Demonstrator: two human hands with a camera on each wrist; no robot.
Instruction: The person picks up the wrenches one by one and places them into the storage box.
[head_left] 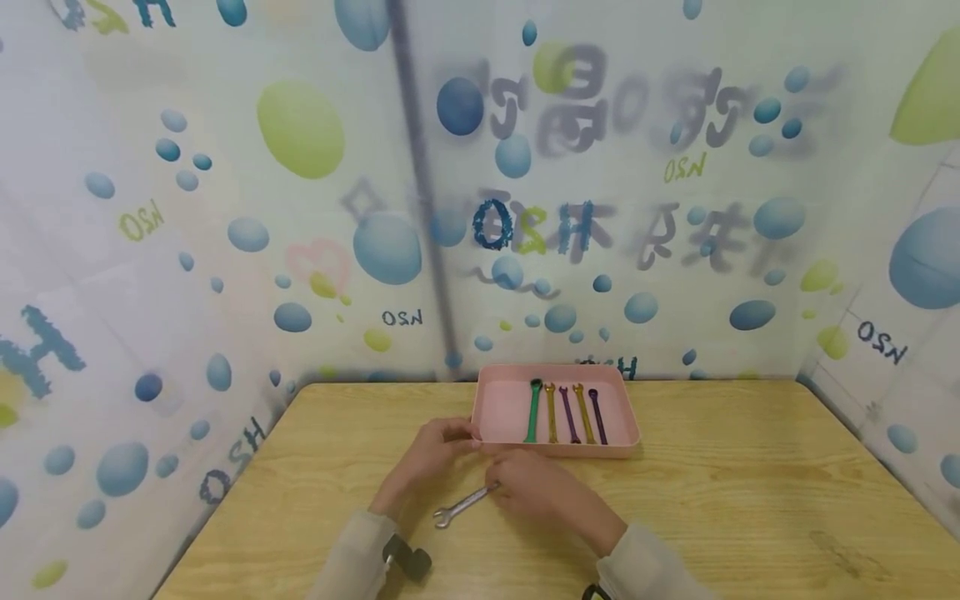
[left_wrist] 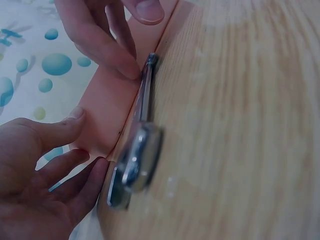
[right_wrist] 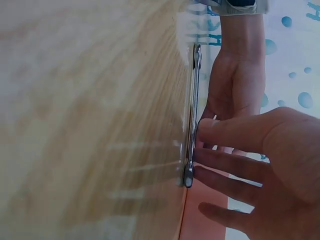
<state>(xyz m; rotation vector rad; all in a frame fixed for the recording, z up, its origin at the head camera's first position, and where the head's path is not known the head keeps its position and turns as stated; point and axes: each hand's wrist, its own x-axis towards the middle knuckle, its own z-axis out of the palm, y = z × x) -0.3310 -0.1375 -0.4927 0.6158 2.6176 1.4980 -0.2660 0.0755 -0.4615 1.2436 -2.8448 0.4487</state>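
A silver wrench [head_left: 463, 506] lies slantwise on the table in front of a pink tray [head_left: 498, 406], its open-ended head toward the lower left. My right hand [head_left: 536, 486] is over the wrench's far end. In the right wrist view, its fingertips [right_wrist: 202, 172] and thumb are close along the wrench [right_wrist: 194, 115] and seem to touch it, not wrapped round it. My left hand [head_left: 433, 454] is at the tray's near left corner; its thumb [left_wrist: 75, 117] and fairly straight fingers touch the pink wall. Inside the tray lie a green wrench [head_left: 534, 412] and several yellow and purple ones.
The wooden table [head_left: 720, 475] reaches to a patterned curtain [head_left: 660, 275] at the back and sides. The tray stands by the table's far edge. Some dark marks [head_left: 840, 550] are on the tabletop at the right.
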